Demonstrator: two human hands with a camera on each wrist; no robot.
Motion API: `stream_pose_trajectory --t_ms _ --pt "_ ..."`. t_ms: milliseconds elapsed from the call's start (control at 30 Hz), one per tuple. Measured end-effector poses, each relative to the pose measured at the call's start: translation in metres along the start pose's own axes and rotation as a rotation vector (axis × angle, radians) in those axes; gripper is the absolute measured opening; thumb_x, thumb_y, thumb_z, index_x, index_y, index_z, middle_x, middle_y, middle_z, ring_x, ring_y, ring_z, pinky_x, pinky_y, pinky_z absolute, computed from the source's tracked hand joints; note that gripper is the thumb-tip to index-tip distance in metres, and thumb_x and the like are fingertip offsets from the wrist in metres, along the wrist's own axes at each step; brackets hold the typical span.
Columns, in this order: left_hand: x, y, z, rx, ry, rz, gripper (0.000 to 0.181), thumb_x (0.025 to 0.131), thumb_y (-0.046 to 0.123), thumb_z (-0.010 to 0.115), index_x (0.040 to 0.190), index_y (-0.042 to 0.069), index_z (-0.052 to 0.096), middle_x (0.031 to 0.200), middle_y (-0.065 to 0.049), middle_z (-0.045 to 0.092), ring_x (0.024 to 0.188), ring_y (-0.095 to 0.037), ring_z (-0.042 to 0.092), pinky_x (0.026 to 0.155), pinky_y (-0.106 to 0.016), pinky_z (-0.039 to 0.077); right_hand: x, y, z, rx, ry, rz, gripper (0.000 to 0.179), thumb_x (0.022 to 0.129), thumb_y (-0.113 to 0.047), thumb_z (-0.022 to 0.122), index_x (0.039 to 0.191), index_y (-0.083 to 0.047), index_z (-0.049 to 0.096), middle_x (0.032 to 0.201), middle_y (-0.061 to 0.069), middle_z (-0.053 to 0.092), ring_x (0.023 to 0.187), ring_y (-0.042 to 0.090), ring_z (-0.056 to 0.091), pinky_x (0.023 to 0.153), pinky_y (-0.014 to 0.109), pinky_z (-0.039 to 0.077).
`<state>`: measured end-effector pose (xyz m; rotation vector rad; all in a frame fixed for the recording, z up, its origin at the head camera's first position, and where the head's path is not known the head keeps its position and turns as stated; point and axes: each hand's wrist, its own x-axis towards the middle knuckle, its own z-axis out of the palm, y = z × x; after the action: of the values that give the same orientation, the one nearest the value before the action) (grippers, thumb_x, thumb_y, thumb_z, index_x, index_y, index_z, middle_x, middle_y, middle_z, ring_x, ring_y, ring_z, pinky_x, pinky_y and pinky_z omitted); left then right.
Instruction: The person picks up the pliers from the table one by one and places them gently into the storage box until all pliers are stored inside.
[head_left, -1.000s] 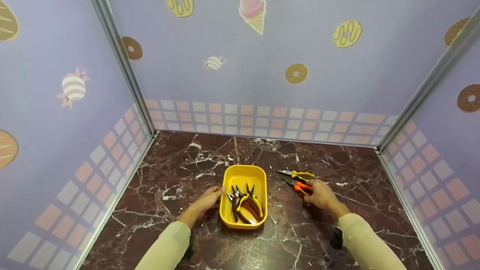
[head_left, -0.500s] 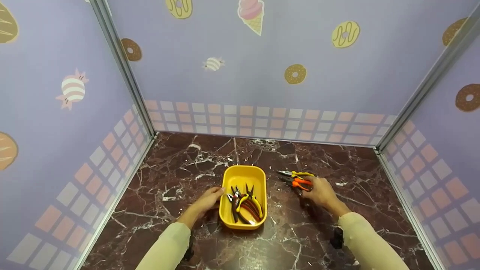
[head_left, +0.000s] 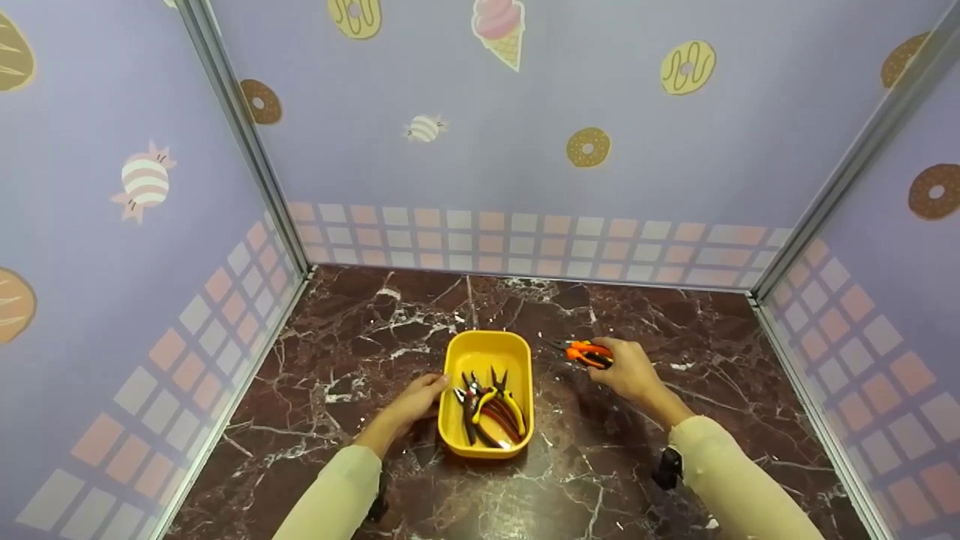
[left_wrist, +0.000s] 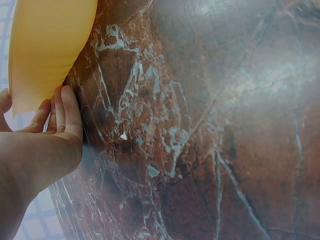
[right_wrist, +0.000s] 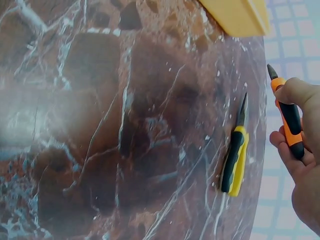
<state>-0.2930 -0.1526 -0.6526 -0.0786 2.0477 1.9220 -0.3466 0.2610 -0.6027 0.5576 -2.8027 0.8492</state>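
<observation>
A yellow plastic bin (head_left: 489, 341) stands mid-table with several pliers (head_left: 491, 405) heaped in its near half, some with yellow-and-black handles and some with dark red ones. My left hand (head_left: 411, 399) grips the bin's left wall, thumb at the rim and fingers against the outside, as the left wrist view (left_wrist: 42, 150) shows. To the right of the bin, my right hand (head_left: 628, 367) holds needle-nose pliers (head_left: 589, 352) by their orange-and-black handles, raised off the table with the tips towards the bin. Below them, yellow-and-black pliers (right_wrist: 235, 160) lie on the table.
The table (head_left: 375, 315) has a dark red marbled top with small pale specks on it. Purple printed walls (head_left: 465, 172) close it in at the back and both sides, with metal strips at the corners.
My right hand has lifted the orange-handled pliers off the table and carried them up and slightly left, over the yellow-and-black pair. The left hand and bin have stayed put.
</observation>
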Motion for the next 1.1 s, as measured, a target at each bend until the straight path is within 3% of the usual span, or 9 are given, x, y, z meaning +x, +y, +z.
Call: stream_pose_trajectory --t_ms 200,467,733,1100 --pt "0.000 -0.001 -0.001 -0.007 -0.014 -0.008 0.050 0.115 0.027 0.048 0.142 -0.015 0.047 0.133 -0.033 0.061 0.125 -0.043 0.063 0.106 -0.051 0.055 0.002 -0.011 0.000 0.021 -0.010 -0.008 0.055 0.078 -0.013 0.086 0.128 0.005 0.071 0.116 0.024 0.075 0.101 0.042 0.072 0.087 0.052 0.060" --pt "0.001 -0.002 -0.001 -0.002 -0.004 -0.011 0.050 0.114 0.028 0.048 0.142 -0.014 0.048 0.129 -0.028 0.064 0.117 -0.031 0.067 0.103 -0.046 0.058 0.003 -0.020 -0.001 0.044 -0.001 0.005 0.057 0.078 -0.010 0.087 0.130 0.006 0.070 0.117 0.021 0.075 0.100 0.038 0.072 0.086 0.049 0.061" --pt "0.001 -0.002 -0.001 -0.012 0.002 -0.010 0.049 0.114 0.028 0.049 0.141 -0.014 0.049 0.130 -0.029 0.063 0.119 -0.035 0.066 0.103 -0.048 0.058 0.005 -0.026 -0.001 0.046 0.011 -0.008 0.055 0.081 -0.014 0.089 0.130 0.002 0.072 0.118 0.018 0.076 0.098 0.032 0.072 0.085 0.045 0.062" --pt "0.001 -0.002 -0.001 -0.021 0.001 0.000 0.050 0.114 0.028 0.050 0.140 -0.015 0.049 0.131 -0.032 0.062 0.122 -0.042 0.065 0.103 -0.051 0.057 0.009 -0.037 0.004 0.061 0.021 -0.057 0.055 0.081 -0.017 0.090 0.130 0.002 0.072 0.118 0.020 0.076 0.100 0.038 0.073 0.087 0.049 0.062"
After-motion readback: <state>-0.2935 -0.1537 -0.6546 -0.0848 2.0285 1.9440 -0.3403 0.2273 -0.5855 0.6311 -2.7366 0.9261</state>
